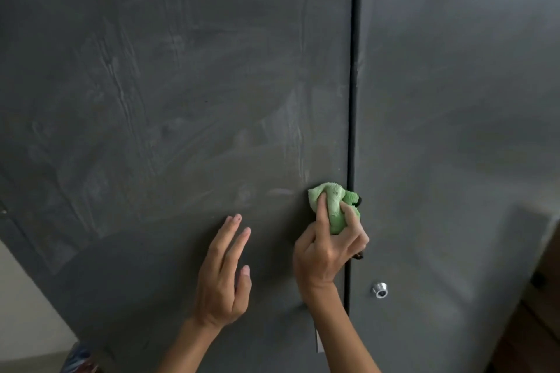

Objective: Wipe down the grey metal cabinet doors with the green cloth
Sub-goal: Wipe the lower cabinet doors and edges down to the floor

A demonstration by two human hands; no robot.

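Nearest: left hand [222, 275], low centre, grip slack, fingers straight, holding nothing, in front of the left cabinet door [181, 85]. Beside it, right hand [324, 254], grip curled round the bunched green cloth [330, 200], cloth against that door's right edge, overlapping the dark seam [353, 100] with the right cabinet door [454, 100]. Pale streaks cross the left door; chrome knob [379, 290] on the right door, below the cloth.
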